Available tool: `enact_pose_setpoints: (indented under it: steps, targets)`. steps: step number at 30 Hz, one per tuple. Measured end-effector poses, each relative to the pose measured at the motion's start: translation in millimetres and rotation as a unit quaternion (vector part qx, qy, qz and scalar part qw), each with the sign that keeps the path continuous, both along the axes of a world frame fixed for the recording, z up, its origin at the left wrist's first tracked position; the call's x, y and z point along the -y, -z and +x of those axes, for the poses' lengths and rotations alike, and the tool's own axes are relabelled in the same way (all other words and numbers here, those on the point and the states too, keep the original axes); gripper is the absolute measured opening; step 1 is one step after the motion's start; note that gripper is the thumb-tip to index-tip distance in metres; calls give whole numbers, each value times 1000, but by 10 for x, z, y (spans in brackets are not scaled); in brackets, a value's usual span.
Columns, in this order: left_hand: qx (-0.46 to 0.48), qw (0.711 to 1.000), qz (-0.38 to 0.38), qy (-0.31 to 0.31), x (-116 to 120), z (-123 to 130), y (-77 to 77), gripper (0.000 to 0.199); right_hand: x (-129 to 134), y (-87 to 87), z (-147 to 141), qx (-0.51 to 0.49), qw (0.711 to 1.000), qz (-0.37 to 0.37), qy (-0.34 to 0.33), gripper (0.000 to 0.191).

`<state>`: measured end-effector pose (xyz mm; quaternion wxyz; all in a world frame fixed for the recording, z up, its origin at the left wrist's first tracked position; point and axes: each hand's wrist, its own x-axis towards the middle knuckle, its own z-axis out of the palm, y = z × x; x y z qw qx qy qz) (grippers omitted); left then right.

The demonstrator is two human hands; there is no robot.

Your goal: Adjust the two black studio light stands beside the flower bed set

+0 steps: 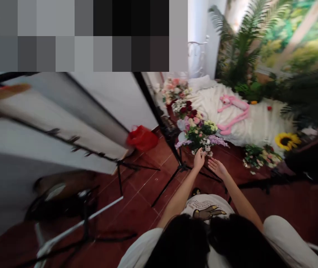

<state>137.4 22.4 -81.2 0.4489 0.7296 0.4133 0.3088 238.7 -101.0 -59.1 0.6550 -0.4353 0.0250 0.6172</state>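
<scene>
My left hand (199, 160) is at the lower front of a mixed flower bouquet (196, 128), its fingers pinched at a small white flower (206, 144). My right hand (217, 167) is just to the right and a little lower, fingers stretched out and nothing in them. Purple, pink, pale green and white blooms with green leaves make up the bouquet. Behind it stand dark red flowers (188, 108) and a pink and peach bunch (177, 88). What supports the bouquet is hidden.
A black stand (181, 165) spreads its legs on the red tiled floor (138, 182) before me. To the left are a red bag (142, 137) and a large white panel (50, 123). A pink plush toy (238, 106) lies on white bedding (214, 93); a sunflower (287, 140) is at right.
</scene>
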Motion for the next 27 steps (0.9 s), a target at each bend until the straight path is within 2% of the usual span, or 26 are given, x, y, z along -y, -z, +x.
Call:
enact_pose_setpoints:
  steps: [3, 5, 7, 9, 11, 13, 16, 20, 27]
  targets:
    - [10, 990, 16, 137, 340, 603, -134, 44, 646, 66, 136, -3, 993, -16, 114, 24]
    - [17, 970, 25, 239, 692, 976, -234, 44, 1062, 87, 172, -5, 982, -19, 189, 23]
    - [34, 934, 37, 353, 1117, 1282, -323, 44, 1454, 93, 174, -8, 965, -15, 262, 21]
    - [51, 885, 46, 461, 1549, 1496, -393, 46, 1805, 78, 160, -13, 943, -10, 334, 20]
    - [51, 846, 45, 529, 1911, 1617, -439, 46, 2096, 30, 149, -17, 919, -7, 395, 20]
    - [36, 835, 32, 548, 2147, 1670, -463, 46, 2312, -48, 154, -27, 902, -3, 432, 21]
    - [23, 841, 12, 541, 2269, 1688, -475, 46, 2479, -191, 187, -42, 898, 9, 438, 25]
    - [25, 836, 17, 548, 2254, 1708, -491, 43, 2466, -343, 249, -55, 907, 12, 418, 27]
    - [14, 829, 11, 559, 2250, 1757, -517, 36, 2388, -504, 427, -81, 899, 47, 427, 23]
